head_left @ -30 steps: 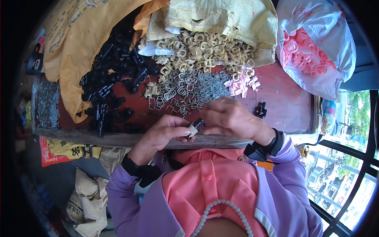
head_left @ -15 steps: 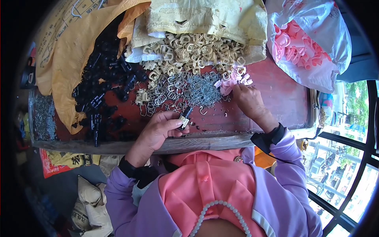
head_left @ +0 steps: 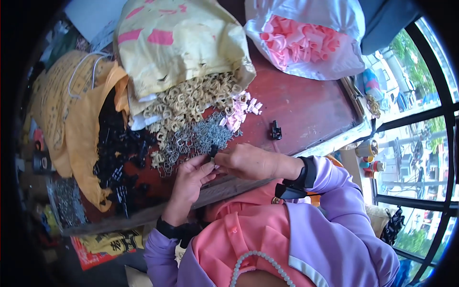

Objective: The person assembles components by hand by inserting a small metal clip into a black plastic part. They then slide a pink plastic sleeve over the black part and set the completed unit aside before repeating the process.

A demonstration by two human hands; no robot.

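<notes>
At the near edge of the worn red wooden table [head_left: 306, 107], left hand [head_left: 191, 179] and right hand [head_left: 246, 161] meet, fingertips pinched on a small black plastic clip [head_left: 213, 152]. One finished-looking black clip [head_left: 275, 130] lies apart; heaps of grey wire rings [head_left: 201, 138], beige plastic rings [head_left: 191, 100] and black parts [head_left: 117, 153] remain. Sacks crowd the back; barred windows stand right.

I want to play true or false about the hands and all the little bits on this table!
1. Both hands, left hand and right hand, meet over a small black piece. True.
2. The pink pieces sit in a black box. False: they are in a clear plastic bag.
3. A lone black clip lies on the red table. True.
4. The beige rings are stacked neatly. False: they spill loosely from a yellow sack.
</notes>
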